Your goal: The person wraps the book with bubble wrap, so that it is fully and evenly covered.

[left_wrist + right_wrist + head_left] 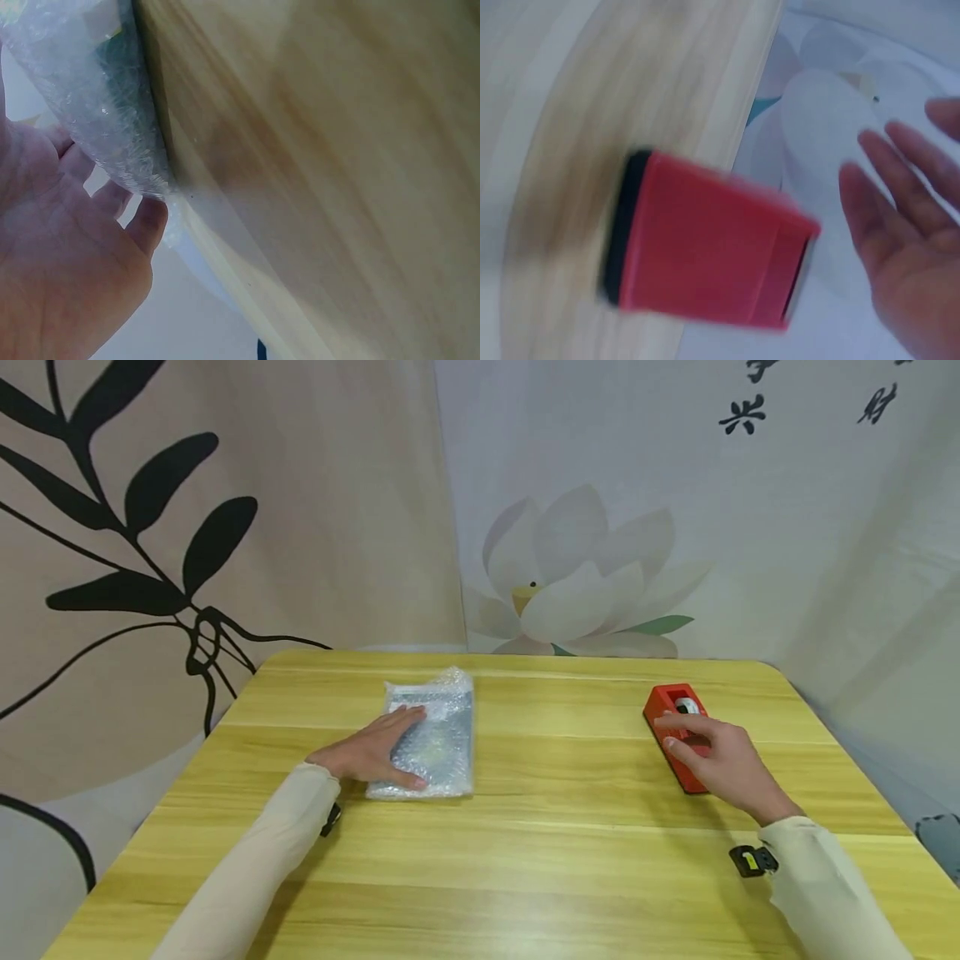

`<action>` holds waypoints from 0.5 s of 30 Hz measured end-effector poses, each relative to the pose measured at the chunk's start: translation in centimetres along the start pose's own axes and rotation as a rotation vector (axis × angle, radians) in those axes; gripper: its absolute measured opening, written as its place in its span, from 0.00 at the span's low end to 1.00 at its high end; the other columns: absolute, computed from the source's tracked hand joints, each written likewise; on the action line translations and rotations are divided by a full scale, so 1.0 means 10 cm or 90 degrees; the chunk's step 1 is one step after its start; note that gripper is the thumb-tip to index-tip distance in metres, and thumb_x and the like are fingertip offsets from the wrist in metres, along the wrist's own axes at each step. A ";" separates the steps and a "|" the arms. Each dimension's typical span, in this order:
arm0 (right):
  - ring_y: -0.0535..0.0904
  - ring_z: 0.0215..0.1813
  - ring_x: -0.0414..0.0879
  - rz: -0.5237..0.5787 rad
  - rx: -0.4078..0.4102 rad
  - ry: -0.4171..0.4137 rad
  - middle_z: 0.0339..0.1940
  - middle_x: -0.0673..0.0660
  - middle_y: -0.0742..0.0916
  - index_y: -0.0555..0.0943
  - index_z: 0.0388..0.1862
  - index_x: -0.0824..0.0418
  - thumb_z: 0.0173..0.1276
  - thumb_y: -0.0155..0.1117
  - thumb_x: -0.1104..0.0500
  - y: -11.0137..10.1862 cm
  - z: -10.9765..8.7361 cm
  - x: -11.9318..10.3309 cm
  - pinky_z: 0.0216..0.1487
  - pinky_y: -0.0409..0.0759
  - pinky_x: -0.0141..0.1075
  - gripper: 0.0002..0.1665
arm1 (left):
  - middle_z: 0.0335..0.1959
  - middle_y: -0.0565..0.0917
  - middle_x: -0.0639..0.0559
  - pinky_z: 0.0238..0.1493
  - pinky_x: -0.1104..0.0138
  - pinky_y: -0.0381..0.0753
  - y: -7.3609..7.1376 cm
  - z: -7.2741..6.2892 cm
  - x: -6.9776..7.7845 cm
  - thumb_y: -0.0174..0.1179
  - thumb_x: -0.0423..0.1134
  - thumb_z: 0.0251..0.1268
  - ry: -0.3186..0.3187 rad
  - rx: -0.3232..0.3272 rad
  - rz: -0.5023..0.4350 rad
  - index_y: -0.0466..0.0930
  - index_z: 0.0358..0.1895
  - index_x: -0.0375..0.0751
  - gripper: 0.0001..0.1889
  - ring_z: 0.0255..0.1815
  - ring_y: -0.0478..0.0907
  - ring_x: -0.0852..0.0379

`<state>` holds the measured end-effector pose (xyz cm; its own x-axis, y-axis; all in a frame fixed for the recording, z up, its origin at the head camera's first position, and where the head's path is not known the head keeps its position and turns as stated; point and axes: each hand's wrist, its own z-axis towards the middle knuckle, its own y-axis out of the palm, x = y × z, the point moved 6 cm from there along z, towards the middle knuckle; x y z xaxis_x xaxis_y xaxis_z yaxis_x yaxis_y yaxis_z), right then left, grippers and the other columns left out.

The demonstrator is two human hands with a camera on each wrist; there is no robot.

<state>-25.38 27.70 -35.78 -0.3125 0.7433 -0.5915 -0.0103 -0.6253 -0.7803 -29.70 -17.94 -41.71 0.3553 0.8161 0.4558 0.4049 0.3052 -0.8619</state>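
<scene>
A flat package in bubble wrap (446,739) lies on the left half of the table. My left hand (375,747) rests at its left side, thumb and fingers spread over the wrap; the left wrist view shows the fingers along the package's edge (112,97). At the right stands a red tape dispenser (662,702) with a dark base and a white roll in its top. My right hand (723,764) hovers over it with loosely bent fingers. In the right wrist view a gap separates that hand (915,232) from the dispenser (705,240).
Both things are on a yellow wood-grain table (525,868) with rounded far corners. Behind its far edge hangs a printed curtain (360,510) with dark leaves and a lotus flower. A small black device (752,861) is at the right wrist.
</scene>
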 end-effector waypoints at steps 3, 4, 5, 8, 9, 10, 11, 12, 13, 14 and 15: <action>0.82 0.57 0.68 -0.029 0.061 0.015 0.64 0.71 0.81 0.84 0.56 0.62 0.74 0.62 0.59 -0.12 -0.06 0.15 0.41 0.83 0.30 0.16 | 0.85 0.42 0.46 0.79 0.34 0.43 0.01 0.01 0.00 0.72 0.67 0.49 0.003 -0.002 0.000 0.41 0.83 0.46 0.64 0.85 0.36 0.38; 0.80 0.59 0.69 -0.041 0.079 0.019 0.65 0.72 0.81 0.84 0.55 0.64 0.73 0.62 0.59 -0.16 -0.08 0.21 0.42 0.86 0.36 0.15 | 0.85 0.42 0.46 0.79 0.34 0.43 0.02 0.01 0.00 0.72 0.67 0.49 0.004 -0.002 0.001 0.41 0.83 0.46 0.64 0.85 0.36 0.38; 0.79 0.59 0.70 -0.053 0.092 0.028 0.64 0.73 0.80 0.84 0.54 0.65 0.73 0.62 0.60 -0.20 -0.10 0.26 0.42 0.87 0.43 0.15 | 0.85 0.42 0.46 0.79 0.34 0.43 0.02 0.02 0.00 0.72 0.67 0.49 0.005 -0.002 0.002 0.41 0.83 0.46 0.64 0.85 0.36 0.38; 0.78 0.59 0.73 -0.085 0.108 0.063 0.61 0.74 0.81 0.84 0.52 0.68 0.72 0.62 0.60 -0.26 -0.16 0.42 0.48 0.84 0.60 0.15 | 0.85 0.41 0.45 0.79 0.34 0.43 0.02 0.02 -0.01 0.72 0.67 0.48 0.004 0.000 0.004 0.41 0.83 0.46 0.64 0.85 0.36 0.38; 0.78 0.57 0.73 -0.090 0.106 0.080 0.61 0.75 0.81 0.83 0.53 0.69 0.73 0.62 0.60 -0.28 -0.17 0.47 0.47 0.82 0.63 0.16 | 0.85 0.41 0.45 0.79 0.34 0.43 0.01 0.02 -0.01 0.72 0.67 0.48 0.003 0.000 0.003 0.41 0.83 0.46 0.65 0.85 0.36 0.38; 0.80 0.54 0.73 -0.096 0.101 0.098 0.60 0.75 0.81 0.83 0.52 0.70 0.73 0.61 0.59 -0.29 -0.19 0.51 0.45 0.83 0.61 0.17 | 0.85 0.41 0.45 0.79 0.34 0.44 0.01 0.02 -0.02 0.72 0.67 0.48 0.001 -0.001 0.002 0.41 0.83 0.46 0.65 0.85 0.36 0.38; 0.82 0.51 0.72 -0.101 0.093 0.114 0.60 0.75 0.81 0.84 0.52 0.70 0.73 0.61 0.58 -0.28 -0.21 0.56 0.43 0.84 0.59 0.17 | 0.85 0.41 0.45 0.78 0.33 0.44 0.01 0.02 -0.02 0.72 0.67 0.48 0.001 0.000 0.002 0.41 0.83 0.46 0.65 0.85 0.36 0.38; 0.83 0.49 0.71 -0.106 0.081 0.129 0.60 0.75 0.81 0.84 0.52 0.71 0.74 0.61 0.57 -0.28 -0.23 0.60 0.42 0.85 0.57 0.18 | 0.85 0.41 0.45 0.78 0.33 0.44 0.01 0.02 -0.02 0.72 0.67 0.48 0.001 0.000 0.001 0.41 0.83 0.46 0.64 0.85 0.36 0.38; 0.85 0.46 0.71 -0.111 0.066 0.141 0.60 0.75 0.81 0.84 0.51 0.71 0.74 0.60 0.56 -0.27 -0.24 0.63 0.39 0.85 0.55 0.19 | 0.85 0.41 0.44 0.78 0.33 0.44 0.01 0.01 -0.03 0.72 0.67 0.48 0.000 0.000 0.000 0.41 0.83 0.46 0.64 0.85 0.36 0.38; 0.85 0.46 0.70 -0.110 0.050 0.152 0.61 0.76 0.80 0.84 0.52 0.71 0.75 0.59 0.55 -0.26 -0.25 0.67 0.39 0.85 0.54 0.20 | 0.85 0.41 0.44 0.78 0.33 0.44 0.01 0.01 -0.03 0.72 0.67 0.48 -0.001 0.001 0.000 0.41 0.83 0.46 0.64 0.85 0.36 0.38; 0.85 0.47 0.70 -0.107 0.032 0.161 0.62 0.76 0.80 0.83 0.53 0.72 0.76 0.58 0.54 -0.25 -0.26 0.69 0.39 0.85 0.53 0.22 | 0.85 0.41 0.44 0.78 0.33 0.44 0.01 0.01 -0.03 0.72 0.67 0.48 -0.002 0.001 -0.001 0.41 0.83 0.46 0.64 0.85 0.36 0.38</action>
<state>-25.07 35.03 -38.46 -0.0556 0.8693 -0.4911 -0.0903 -0.4942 -0.8646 -29.88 -18.15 -41.95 0.3515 0.8171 0.4569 0.4045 0.3076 -0.8612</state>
